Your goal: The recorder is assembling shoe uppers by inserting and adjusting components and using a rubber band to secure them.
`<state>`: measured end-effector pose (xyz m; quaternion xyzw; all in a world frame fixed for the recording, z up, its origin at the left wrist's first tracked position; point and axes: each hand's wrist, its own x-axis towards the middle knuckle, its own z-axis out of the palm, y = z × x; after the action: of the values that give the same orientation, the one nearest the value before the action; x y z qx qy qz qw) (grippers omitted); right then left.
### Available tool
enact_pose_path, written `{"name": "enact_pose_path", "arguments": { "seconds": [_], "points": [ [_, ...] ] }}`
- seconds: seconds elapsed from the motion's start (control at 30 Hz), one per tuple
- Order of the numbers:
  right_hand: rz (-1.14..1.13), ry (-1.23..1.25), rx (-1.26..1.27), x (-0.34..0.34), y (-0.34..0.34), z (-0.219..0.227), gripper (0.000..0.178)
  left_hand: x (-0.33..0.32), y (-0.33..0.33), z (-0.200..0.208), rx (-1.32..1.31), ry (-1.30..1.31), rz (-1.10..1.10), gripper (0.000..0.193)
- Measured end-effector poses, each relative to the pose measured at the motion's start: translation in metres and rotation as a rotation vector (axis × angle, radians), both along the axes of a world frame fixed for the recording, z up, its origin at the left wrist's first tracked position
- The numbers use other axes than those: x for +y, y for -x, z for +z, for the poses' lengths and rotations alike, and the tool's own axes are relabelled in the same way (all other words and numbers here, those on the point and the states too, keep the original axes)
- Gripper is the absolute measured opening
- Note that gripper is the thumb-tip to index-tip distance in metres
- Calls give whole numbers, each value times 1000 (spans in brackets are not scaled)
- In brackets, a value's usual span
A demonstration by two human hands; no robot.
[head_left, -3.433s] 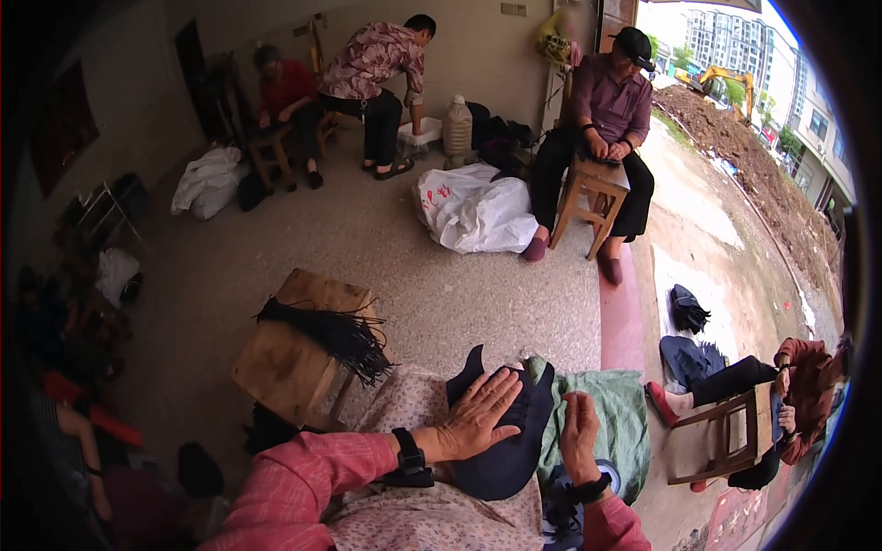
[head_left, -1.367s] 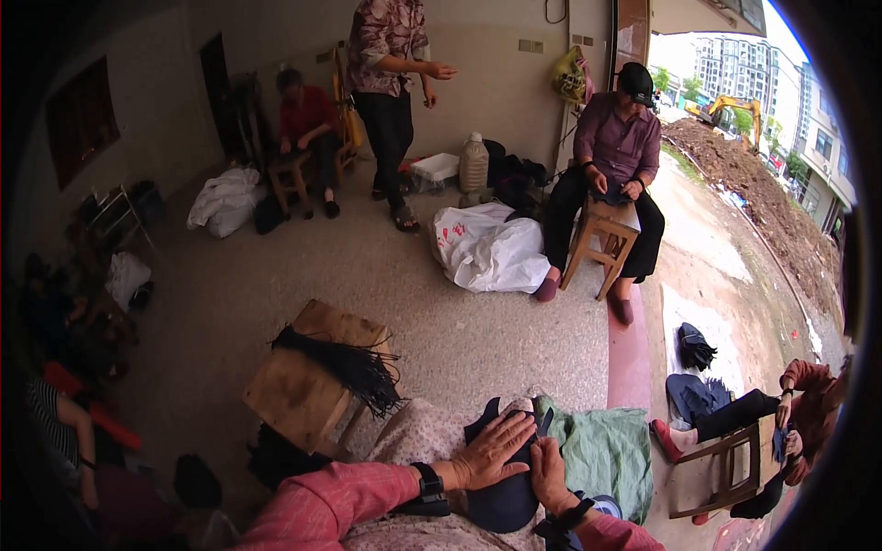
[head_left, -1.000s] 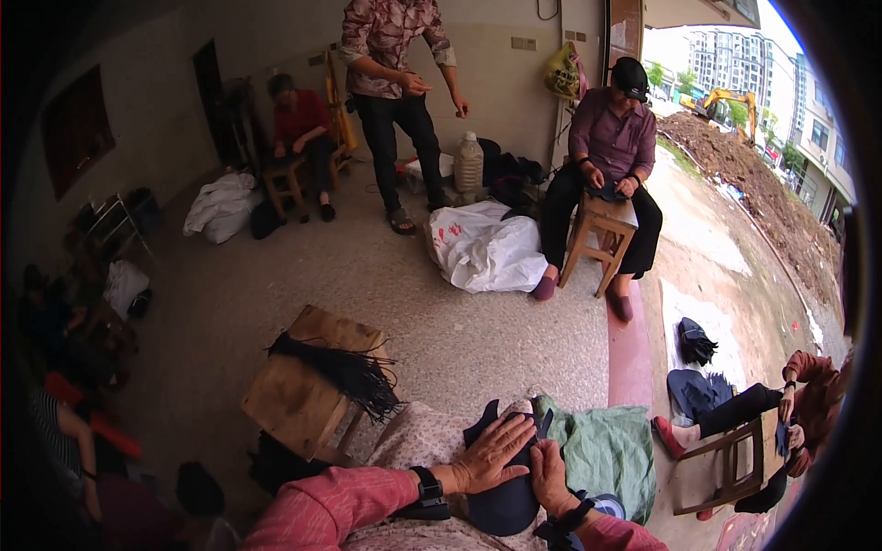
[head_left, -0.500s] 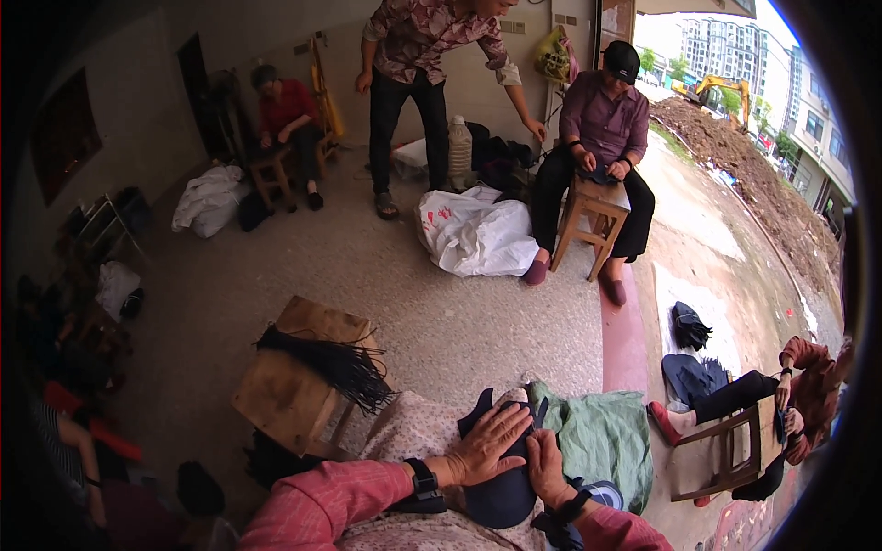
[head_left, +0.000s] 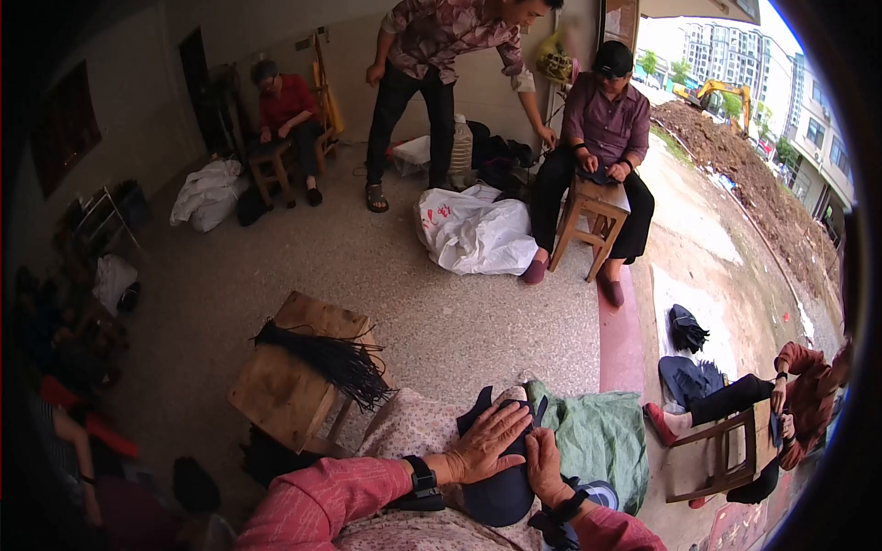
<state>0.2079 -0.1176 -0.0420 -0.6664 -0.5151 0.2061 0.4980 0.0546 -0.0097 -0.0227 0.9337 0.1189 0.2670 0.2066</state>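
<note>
Across my lap lies a dark navy fabric piece (head_left: 499,499) with a rounded near end and narrow, strap-like points at its far end; I cannot make out its exact kind. My left hand (head_left: 491,443) rests flat on top of it, fingers stretched out together toward the right. At its right edge, my right hand (head_left: 546,464) has curled fingers pinching the piece, thumb close to the left fingertips. Beneath it are a pale floral cloth (head_left: 395,422) over my legs and a green cloth (head_left: 602,436) to the right. A round blue-and-white object (head_left: 602,494) sits beside my right wrist.
A wooden stool (head_left: 276,395) at my left carries a bundle of black cords (head_left: 335,358). Ahead lies a white sack (head_left: 473,234), near a standing person (head_left: 450,55) and a seated one (head_left: 606,119). Another person (head_left: 808,395) works at a stool on the right.
The standing person has leaned farther right, an arm reaching toward the seated person in the cap. My hands and the navy piece stay almost where they were.
</note>
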Motion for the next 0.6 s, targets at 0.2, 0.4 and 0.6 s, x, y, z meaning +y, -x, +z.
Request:
{"name": "enact_pose_path", "arguments": {
  "seconds": [0.2, 0.4, 0.6],
  "points": [
    [1, 7, -3, 0, -1, -2, 13, 0, 0, 0, 9, -13, 1, 72],
    [3, 19, 2, 0, -1, -1, 13, 0, 0, 1, 9, -10, -5, 72],
    [14, -12, 4, 2, -1, -5, 13, 2, -1, 0, 9, -7, -5, 71]
  ]
}}
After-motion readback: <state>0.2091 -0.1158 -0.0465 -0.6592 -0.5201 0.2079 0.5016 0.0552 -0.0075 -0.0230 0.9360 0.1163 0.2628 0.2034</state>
